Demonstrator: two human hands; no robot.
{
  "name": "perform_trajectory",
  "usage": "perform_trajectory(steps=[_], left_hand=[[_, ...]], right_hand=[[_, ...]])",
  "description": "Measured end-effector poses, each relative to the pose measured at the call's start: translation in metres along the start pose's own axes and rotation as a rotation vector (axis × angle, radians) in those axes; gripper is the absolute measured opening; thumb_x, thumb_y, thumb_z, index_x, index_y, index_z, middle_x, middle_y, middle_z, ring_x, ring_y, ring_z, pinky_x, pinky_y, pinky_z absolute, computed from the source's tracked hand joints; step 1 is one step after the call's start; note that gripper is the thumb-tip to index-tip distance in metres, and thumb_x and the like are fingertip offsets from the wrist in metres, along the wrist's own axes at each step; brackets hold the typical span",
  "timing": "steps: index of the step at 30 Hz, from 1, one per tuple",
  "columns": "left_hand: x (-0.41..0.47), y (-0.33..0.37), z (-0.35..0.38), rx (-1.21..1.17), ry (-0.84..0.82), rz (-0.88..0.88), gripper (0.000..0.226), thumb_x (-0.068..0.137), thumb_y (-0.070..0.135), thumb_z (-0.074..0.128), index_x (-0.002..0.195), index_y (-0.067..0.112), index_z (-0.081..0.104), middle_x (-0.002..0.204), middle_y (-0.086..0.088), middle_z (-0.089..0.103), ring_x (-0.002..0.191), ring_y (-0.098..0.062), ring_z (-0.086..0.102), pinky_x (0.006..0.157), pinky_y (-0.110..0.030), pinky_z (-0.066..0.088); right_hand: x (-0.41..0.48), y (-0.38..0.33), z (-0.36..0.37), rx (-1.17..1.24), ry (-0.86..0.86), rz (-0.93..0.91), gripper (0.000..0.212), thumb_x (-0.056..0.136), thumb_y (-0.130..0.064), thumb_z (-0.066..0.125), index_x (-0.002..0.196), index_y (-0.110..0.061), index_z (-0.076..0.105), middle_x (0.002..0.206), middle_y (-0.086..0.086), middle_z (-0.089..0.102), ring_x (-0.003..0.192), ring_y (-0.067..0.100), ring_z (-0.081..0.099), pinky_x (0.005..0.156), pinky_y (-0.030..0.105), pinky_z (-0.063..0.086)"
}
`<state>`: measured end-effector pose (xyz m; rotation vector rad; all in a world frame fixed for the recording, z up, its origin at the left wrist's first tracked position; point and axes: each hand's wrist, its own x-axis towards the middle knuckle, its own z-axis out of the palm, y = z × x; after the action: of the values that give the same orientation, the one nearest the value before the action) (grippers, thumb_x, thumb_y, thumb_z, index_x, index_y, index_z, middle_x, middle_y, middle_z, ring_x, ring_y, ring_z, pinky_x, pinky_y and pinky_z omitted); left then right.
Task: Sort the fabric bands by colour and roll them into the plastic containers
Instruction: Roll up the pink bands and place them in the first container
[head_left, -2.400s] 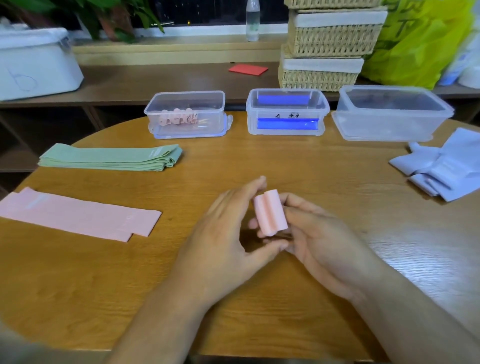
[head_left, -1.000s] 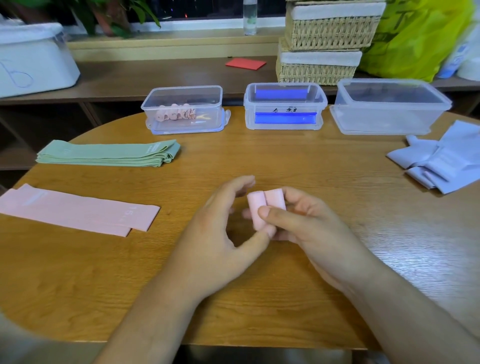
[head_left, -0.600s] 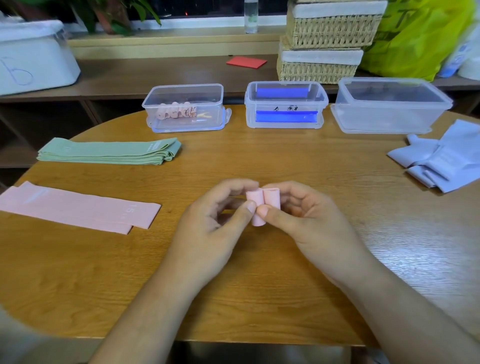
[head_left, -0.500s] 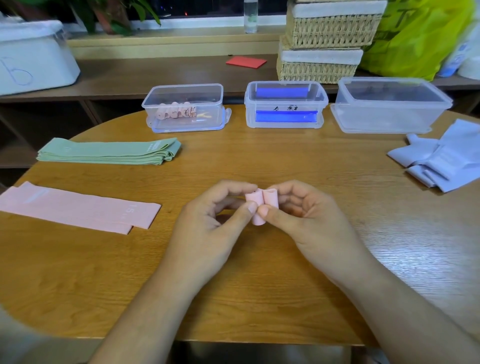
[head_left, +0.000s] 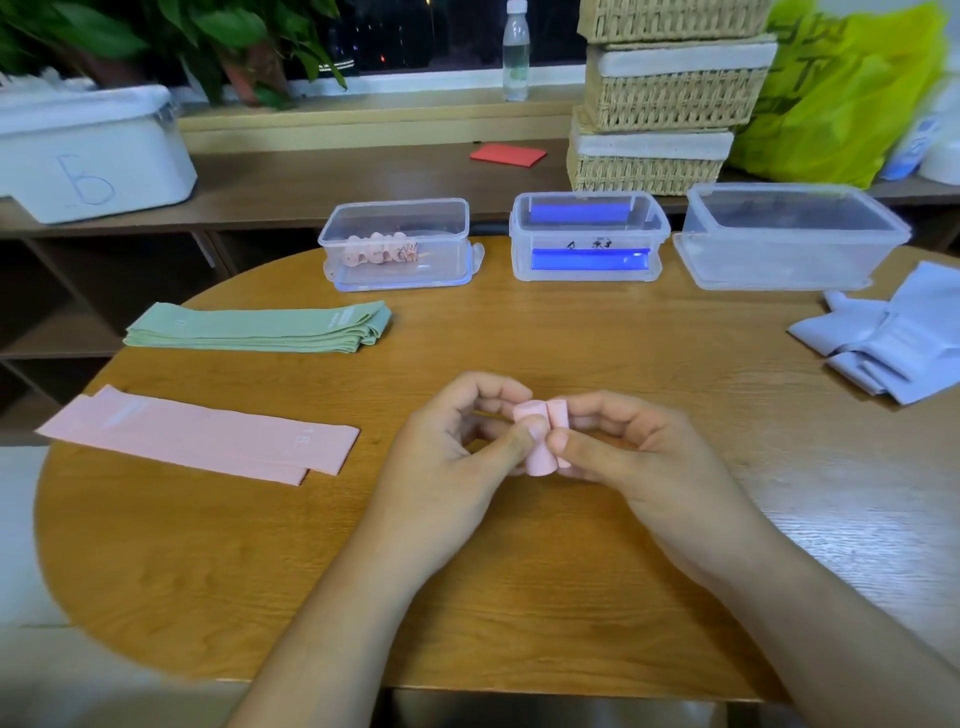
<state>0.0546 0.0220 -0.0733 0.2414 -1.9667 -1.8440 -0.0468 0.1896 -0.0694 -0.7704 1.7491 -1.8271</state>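
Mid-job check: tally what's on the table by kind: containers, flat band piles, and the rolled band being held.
Plastic containers: 3
Flat band piles, green, pink, pale purple: 3
Rolled pink band: 1
Total: 7

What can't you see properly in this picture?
All in the head view:
- the pink band roll: partly covered by the left hand and right hand pinching it, so its loose end is hidden.
- the rolled pink bands in the left container: too small and hazy behind the plastic to count.
- the writing on the middle container: too small to read.
- the pale blue bands: cut off by the right edge.
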Motion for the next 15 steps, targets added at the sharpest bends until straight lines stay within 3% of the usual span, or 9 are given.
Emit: perform_trajectory(steps=[3, 5, 7, 9, 12, 15], left_hand=[[-0.001, 0.010, -0.009, 0.010, 0.012, 0.011, 0.019, 0.090, 0.021, 0.083, 0.105, 0.024, 0.073, 0.099, -0.004, 0.075, 0.087, -0.032, 0.070, 0.082, -0.057, 0.064], [-0.001, 0.018, -0.016, 0.005, 0.034, 0.014, 0.019, 0.091, 0.019, 0.084, 0.105, 0.023, 0.073, 0.099, -0.007, 0.075, 0.089, -0.032, 0.070, 0.080, -0.051, 0.065], [-0.002, 0.026, -0.026, -0.009, 0.072, 0.025, 0.018, 0.093, 0.019, 0.081, 0.108, 0.023, 0.073, 0.099, -0.004, 0.075, 0.090, -0.025, 0.070, 0.077, -0.041, 0.064], [-0.003, 0.031, -0.042, 0.054, 0.126, 0.052, 0.017, 0.096, 0.032, 0.078, 0.112, 0.032, 0.072, 0.105, 0.005, 0.075, 0.098, -0.018, 0.072, 0.081, -0.039, 0.063], [-0.004, 0.034, -0.075, 0.298, 0.268, 0.071, 0.013, 0.100, 0.042, 0.069, 0.113, 0.041, 0.069, 0.108, 0.024, 0.071, 0.102, -0.001, 0.068, 0.087, -0.030, 0.057], [-0.001, 0.036, -0.104, 0.539, 0.319, 0.034, 0.012, 0.102, 0.041, 0.064, 0.114, 0.043, 0.065, 0.107, 0.029, 0.068, 0.103, 0.007, 0.062, 0.084, -0.025, 0.054]], right_hand=[[-0.002, -0.013, 0.011, -0.014, -0.005, -0.039, 0.028, 0.089, -0.004, 0.078, 0.116, -0.012, 0.079, 0.107, 0.009, 0.081, 0.103, 0.023, 0.077, 0.094, 0.027, 0.059], [0.003, -0.022, 0.020, -0.043, 0.003, -0.065, 0.029, 0.087, -0.001, 0.080, 0.114, -0.011, 0.079, 0.105, 0.009, 0.081, 0.100, 0.024, 0.077, 0.092, 0.026, 0.059], [0.012, -0.030, 0.030, -0.084, 0.000, -0.073, 0.029, 0.087, -0.001, 0.081, 0.114, -0.011, 0.078, 0.106, 0.008, 0.081, 0.102, 0.027, 0.077, 0.094, 0.029, 0.059], [0.022, -0.040, 0.039, -0.112, 0.007, -0.069, 0.029, 0.087, -0.003, 0.082, 0.115, -0.010, 0.078, 0.107, 0.008, 0.081, 0.105, 0.027, 0.076, 0.098, 0.032, 0.058], [0.037, -0.060, 0.053, -0.154, 0.011, -0.051, 0.029, 0.088, -0.005, 0.083, 0.115, -0.014, 0.078, 0.107, 0.006, 0.081, 0.103, 0.024, 0.077, 0.098, 0.036, 0.059], [0.065, -0.080, 0.069, -0.146, -0.014, -0.025, 0.033, 0.090, -0.005, 0.080, 0.120, -0.018, 0.075, 0.105, 0.006, 0.081, 0.098, 0.020, 0.077, 0.093, 0.033, 0.062]])
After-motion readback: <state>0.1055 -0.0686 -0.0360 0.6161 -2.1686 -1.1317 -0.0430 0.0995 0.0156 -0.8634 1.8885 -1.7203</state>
